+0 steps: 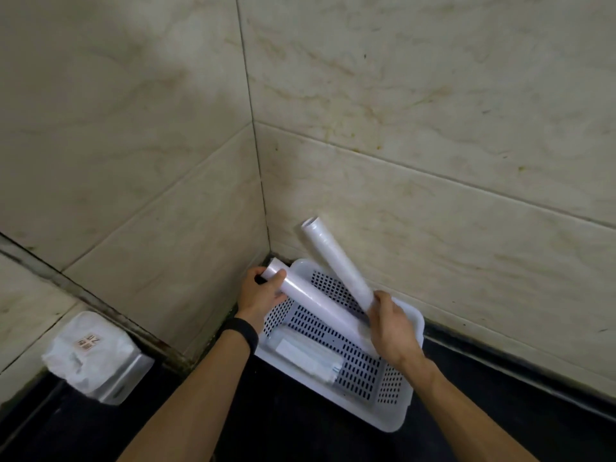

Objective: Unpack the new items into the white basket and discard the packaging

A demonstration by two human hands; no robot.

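Step looks like loading: left hand (263, 295) grips the end of a roll (316, 300) held slantwise over the basket (383, 425), which sits in the back corner of the counter (283, 411). The right hand (393, 325) grips the low end of a 2nd roll (336, 261) tilted up twd the wall. Next move prob. calls for laying both flat beside the packet (306, 358) in the basket's near-left, w/o the crossed rolls snagging. A bagged box (90, 355) sits at the counter's left edge, well apart; only the walls crowd in.
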